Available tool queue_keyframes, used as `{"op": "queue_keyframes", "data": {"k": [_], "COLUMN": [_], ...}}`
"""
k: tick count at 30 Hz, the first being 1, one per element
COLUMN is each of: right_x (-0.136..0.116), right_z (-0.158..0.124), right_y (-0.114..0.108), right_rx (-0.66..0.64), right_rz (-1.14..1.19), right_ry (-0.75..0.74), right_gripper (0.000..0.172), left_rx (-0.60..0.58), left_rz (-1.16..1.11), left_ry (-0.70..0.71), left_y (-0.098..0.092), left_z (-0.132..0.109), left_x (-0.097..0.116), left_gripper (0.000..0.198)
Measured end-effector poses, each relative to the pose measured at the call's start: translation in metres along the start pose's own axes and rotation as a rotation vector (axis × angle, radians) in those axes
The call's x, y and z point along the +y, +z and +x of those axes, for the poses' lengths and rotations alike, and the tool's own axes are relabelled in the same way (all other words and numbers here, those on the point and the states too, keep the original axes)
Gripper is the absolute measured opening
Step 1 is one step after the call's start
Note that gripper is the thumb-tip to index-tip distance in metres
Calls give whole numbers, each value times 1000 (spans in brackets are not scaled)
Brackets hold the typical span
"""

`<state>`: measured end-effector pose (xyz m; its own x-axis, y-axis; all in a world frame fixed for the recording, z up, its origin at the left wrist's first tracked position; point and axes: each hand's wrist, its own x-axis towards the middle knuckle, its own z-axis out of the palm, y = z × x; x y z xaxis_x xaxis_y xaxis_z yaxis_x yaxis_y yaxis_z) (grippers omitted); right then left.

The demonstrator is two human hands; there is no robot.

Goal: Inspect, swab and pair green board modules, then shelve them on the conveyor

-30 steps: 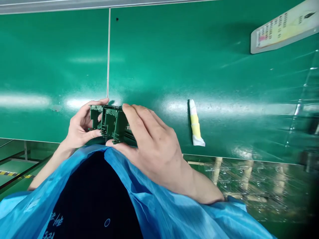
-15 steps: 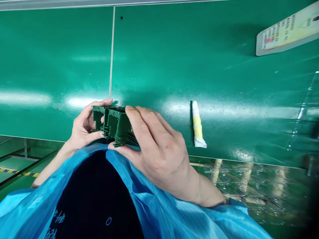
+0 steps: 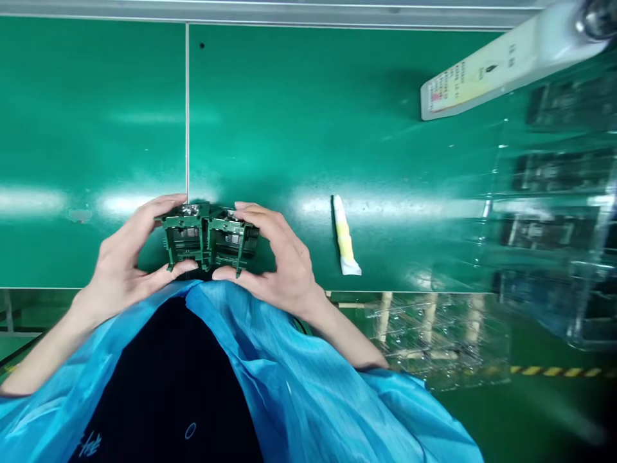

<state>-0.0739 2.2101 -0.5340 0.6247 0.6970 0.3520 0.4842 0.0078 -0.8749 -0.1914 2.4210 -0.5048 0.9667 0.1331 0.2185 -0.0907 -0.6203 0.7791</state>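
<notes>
Two dark green plastic housings sit side by side between my hands, just above the near edge of the green table [image 3: 289, 116]. My left hand [image 3: 123, 260] curls round the left green housing [image 3: 182, 241], thumb below and fingers over its top. My right hand [image 3: 279, 257] grips the right green housing [image 3: 232, 242] the same way. The two housings touch in the middle, and metal parts show inside them.
A white and yellow tube [image 3: 345, 236] lies on the table right of my right hand. A printed card on a grey bar [image 3: 482, 74] stands at the back right. Clear plastic trays [image 3: 554, 225] are stacked at the right, and more clear trays [image 3: 434, 334] lie below the table edge.
The green housings have turned so their open faces point up at me. My right hand has drawn back to the right part's side. The view has shifted right, showing the clear trays.
</notes>
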Motion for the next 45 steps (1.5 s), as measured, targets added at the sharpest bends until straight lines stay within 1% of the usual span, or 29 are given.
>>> {"op": "queue_keyframes", "data": {"k": [3, 4, 5, 6, 8, 11, 14, 17, 20, 22, 25, 27, 30, 35, 40, 43, 45], "right_x": [15, 19, 22, 25, 28, 27, 21, 14, 10, 8, 6, 5, 6, 14, 15, 15, 15], "right_z": [-7, -10, -12, -14, -17, -20, -21, -20, -18, -16, -12, -11, -12, -17, -20, -20, -19], "right_y": [6, 9, 12, 15, 20, 24, 20, 12, 6, 5, 5, 5, 6, 9, 11, 12, 11], "right_rx": [16, 17, 17, 18, 12, -9, 10, 56, 51, 41, 52, 52, 22, 21, 9, -12, -27], "right_rz": [314, 406, 487, 558, 668, 722, 654, 573, 520, 492, 481, 526, 629, 762, 807, 811, 764], "right_ry": [123, 158, 182, 198, 206, 242, 284, 290, 296, 301, 316, 344, 382, 335, 437, 451, 435], "right_gripper": [72, 76, 79, 82, 84, 88, 89, 81, 76, 75, 74, 74, 74, 76, 83, 87, 88], "left_rx": [-34, -35, -42, -52, -74, -110, -91, -52, -10, 22, 45, 50, 50, 20, 28, 41, 40], "left_rz": [263, 335, 391, 432, 482, 495, 420, 256, 122, 74, 34, 26, 58, 154, 194, 202, 187], "left_ry": [257, 322, 356, 363, 324, 224, 132, 70, 45, 30, -13, -23, 21, 90, 132, 135, 121], "left_y": [-9, -10, -11, -12, -12, -12, -10, -6, 0, 3, 6, 6, 4, 2, 4, 5, 4], "left_z": [9, 11, 14, 15, 16, 13, 10, 8, 4, 1, -4, -5, -1, 6, 4, 3, 4], "left_x": [17, 24, 32, 40, 55, 69, 65, 48, 30, 21, 14, 15, 24, 43, 50, 50, 49], "left_gripper": [86, 86, 87, 88, 88, 88, 81, 72, 73, 76, 77, 76, 75, 73, 75, 76, 76]}}
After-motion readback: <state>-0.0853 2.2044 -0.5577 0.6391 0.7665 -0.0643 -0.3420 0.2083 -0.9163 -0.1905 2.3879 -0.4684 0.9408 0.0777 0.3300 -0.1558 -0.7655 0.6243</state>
